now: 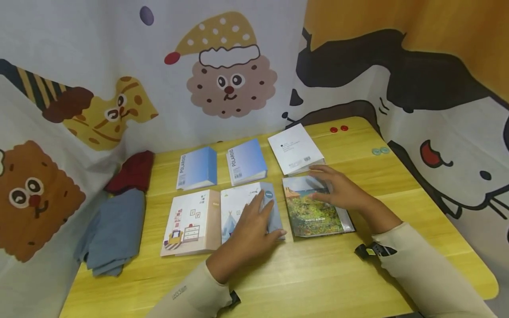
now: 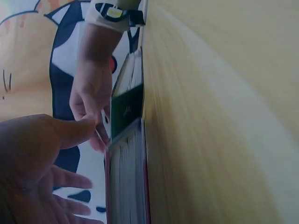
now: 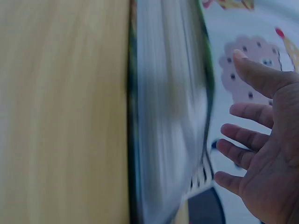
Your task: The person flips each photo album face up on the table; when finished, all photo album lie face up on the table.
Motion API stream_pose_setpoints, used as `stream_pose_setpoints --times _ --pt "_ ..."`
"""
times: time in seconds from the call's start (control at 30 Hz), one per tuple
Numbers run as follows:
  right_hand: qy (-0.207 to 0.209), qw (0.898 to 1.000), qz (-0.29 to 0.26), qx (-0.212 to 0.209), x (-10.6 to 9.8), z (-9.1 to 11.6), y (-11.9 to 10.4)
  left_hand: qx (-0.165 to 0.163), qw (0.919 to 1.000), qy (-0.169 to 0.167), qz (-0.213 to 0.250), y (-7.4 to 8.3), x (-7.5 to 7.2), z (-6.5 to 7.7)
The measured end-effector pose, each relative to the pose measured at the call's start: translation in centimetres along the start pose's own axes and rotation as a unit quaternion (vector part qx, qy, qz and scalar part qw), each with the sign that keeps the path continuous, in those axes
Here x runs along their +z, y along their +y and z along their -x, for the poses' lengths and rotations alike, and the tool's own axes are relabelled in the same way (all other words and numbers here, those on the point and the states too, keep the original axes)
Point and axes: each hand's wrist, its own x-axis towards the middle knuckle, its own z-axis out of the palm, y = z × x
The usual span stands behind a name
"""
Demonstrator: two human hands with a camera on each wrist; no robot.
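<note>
The left grip (image 1: 252, 225) spreads loosely over the white-and-blue album (image 1: 234, 207), masking much of its cover; the right grip (image 1: 342, 190), likewise relaxed, hides the far right part of the photo album (image 1: 312, 210). Farther off, 3 albums (image 1: 247, 161) sit on the yellow desk (image 1: 318, 282) before a cartoon-printed curtain (image 1: 151, 53).

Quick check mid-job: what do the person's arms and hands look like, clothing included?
Long beige sleeves cover both forearms: the left sleeve carries small dark lettering, too small to read surely, while the right sleeve shows none. A black strap sits by the right cuff; a black piece shows at the left. The left hand and right hand wear no gloves.
</note>
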Motion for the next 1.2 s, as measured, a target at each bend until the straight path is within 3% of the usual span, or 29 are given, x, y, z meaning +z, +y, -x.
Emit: stream_pose_setpoints --times 0.23,0.43,0.63,0.87,1.2 --pt "-0.044 0.999 0.02 -0.021 2.4 -2.6 -3.8 -0.015 0.9997 -0.013 -0.016 -2.0 -0.4 1.1" --pt "-0.074 0.996 0.031 -0.034 4.0 -4.6 -5.5 -0.008 0.9998 -0.018 -0.002 -3.1 -0.5 1.7" --pt "-0.099 0.994 0.05 -0.018 5.2 -5.8 -6.3 0.003 0.9997 -0.013 0.019 -4.0 0.0 2.1" --pt "-0.102 0.993 0.053 -0.001 6.1 -5.9 -6.6 0.007 0.9997 -0.021 0.013 -4.3 0.9 2.4" --pt "-0.108 0.991 0.075 0.002 6.9 -6.0 -6.3 0.009 0.9999 0.01 0.006 -4.3 1.5 2.4"
